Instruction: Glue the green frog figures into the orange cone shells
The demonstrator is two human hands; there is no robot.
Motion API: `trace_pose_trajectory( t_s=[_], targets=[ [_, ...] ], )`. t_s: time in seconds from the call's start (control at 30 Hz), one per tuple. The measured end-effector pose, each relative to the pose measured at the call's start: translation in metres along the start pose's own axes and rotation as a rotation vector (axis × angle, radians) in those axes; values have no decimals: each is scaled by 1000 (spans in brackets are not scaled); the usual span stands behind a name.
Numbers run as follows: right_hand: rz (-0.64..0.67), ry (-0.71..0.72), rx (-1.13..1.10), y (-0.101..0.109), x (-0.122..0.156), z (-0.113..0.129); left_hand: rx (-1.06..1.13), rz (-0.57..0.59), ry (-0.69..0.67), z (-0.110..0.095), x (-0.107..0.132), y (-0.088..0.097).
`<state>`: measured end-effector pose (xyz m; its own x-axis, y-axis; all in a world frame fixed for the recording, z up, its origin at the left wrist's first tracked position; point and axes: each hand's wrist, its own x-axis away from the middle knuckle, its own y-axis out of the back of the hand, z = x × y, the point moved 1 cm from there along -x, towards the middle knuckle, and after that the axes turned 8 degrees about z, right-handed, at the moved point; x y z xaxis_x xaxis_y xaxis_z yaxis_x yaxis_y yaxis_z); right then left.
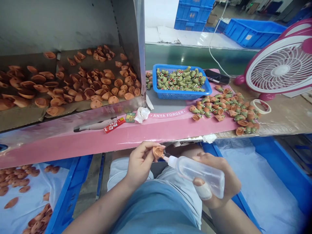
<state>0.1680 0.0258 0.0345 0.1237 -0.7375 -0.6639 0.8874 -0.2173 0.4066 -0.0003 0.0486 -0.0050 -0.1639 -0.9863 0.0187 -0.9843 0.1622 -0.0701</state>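
My left hand [140,164] pinches a small hollow orange-brown moulded shell [158,152] between thumb and fingers, with its hollow side facing up. My right hand [219,182] wraps around a clear plastic squeeze bottle [201,175]. The bottle lies nearly level, and its white nozzle [167,158] reaches the shell's lower edge. The nozzle tip is hidden behind the shell's rim. A pale wrapping [202,190] covers the thumb of my right hand. No liquid can be made out inside the bottle.
Above my hands, a pink board [122,136] runs across. Behind it are a cardboard-lined tray of orange shells [85,81], a blue basket of green figures [180,83], a pile of green-and-orange pieces [224,110], and a pink-and-white fan [280,70]. Shells lie on a white sheet [29,201] at lower left.
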Motion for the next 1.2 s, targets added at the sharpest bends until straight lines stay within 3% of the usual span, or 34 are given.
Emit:
trace_pose_trajectory(
  t_s=[0.13,0.3,0.63,0.97,1.2],
  targets=[
    [3,-12,-12,3,2,-3,10,4,-3,2,0,1],
    [-103,-39,-4,4,2,-4,32,1,-7,-1,-2,-1],
    [3,5,-92,-1,4,-9,45,4,2,-5,-1,-3],
    [10,6,2,1,1,-3,18,0,4,-3,-2,-1],
    [-31,-48,-64,1,5,-7,71,-8,26,-1,-2,-1]
  ],
)
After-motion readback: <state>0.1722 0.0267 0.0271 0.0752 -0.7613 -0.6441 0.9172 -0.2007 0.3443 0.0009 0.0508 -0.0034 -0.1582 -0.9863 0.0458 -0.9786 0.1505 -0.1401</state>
